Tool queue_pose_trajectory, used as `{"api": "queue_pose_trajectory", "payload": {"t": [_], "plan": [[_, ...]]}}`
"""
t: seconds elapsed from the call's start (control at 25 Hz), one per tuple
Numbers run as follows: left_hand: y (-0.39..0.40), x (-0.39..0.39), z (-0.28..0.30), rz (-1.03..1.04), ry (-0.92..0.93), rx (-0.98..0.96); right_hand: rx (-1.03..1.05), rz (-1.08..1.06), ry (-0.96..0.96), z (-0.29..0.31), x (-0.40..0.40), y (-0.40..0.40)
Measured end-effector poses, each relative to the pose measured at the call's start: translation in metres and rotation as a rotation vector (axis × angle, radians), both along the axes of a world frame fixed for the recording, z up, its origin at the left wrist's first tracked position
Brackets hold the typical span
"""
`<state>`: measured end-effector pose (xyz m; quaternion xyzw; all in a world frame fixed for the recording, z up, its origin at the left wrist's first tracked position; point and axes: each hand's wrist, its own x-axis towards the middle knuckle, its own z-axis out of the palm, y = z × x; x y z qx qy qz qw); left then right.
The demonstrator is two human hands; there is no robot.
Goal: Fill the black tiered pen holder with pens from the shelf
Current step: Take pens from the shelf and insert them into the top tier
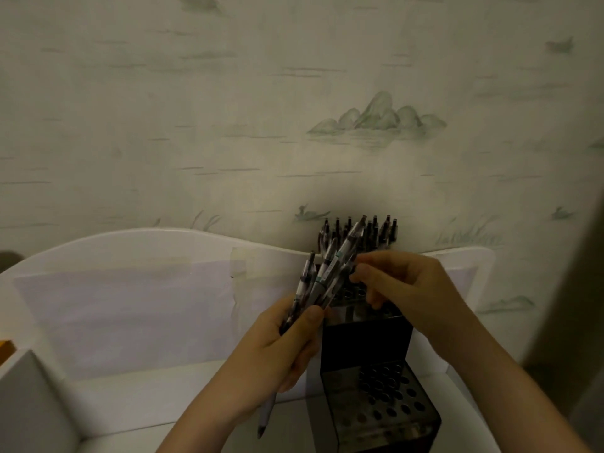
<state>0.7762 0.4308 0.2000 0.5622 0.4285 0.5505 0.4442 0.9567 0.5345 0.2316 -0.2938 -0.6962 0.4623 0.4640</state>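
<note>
Wallpaper behind; pens between fingers

Black pen holder, white shelf (pale green-patterned wallpaper)

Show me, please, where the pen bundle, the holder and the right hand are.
pen bundle (pixel 322 277), head view, on the barrels above the left hand (pixel 277 348).
holder (pixel 366 341), head view, on its dark middle wall.
right hand (pixel 402 286), head view, on its back.

Pen holder on the shelf, hands in front of it

The tiered pen holder stands on the shelf against the wall, pens in its rear tier. Left hand grips a bundle of pens left of it; right hand pinches the bundle above the middle tier.
</note>
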Motion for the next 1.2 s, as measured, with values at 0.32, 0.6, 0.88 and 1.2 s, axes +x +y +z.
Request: {"api": "queue_pose_trajectory", "payload": {"t": [0.32,0.6,0.88,1.2], "plan": [[0.002,0.011,0.0,0.015,0.037,0.0,-0.219,0.227,0.069,-0.009,0.003,-0.001],[0.002,0.012,-0.004,0.038,0.041,0.005,-0.366,0.181,0.204,-0.008,0.004,0.0],[0.002,0.002,-0.004,0.092,0.012,-0.001,-0.222,-0.109,0.428,0.02,0.024,0.007],[0.005,-0.001,-0.002,0.082,0.003,0.018,0.378,-0.551,0.178,0.036,0.031,0.015]]}}
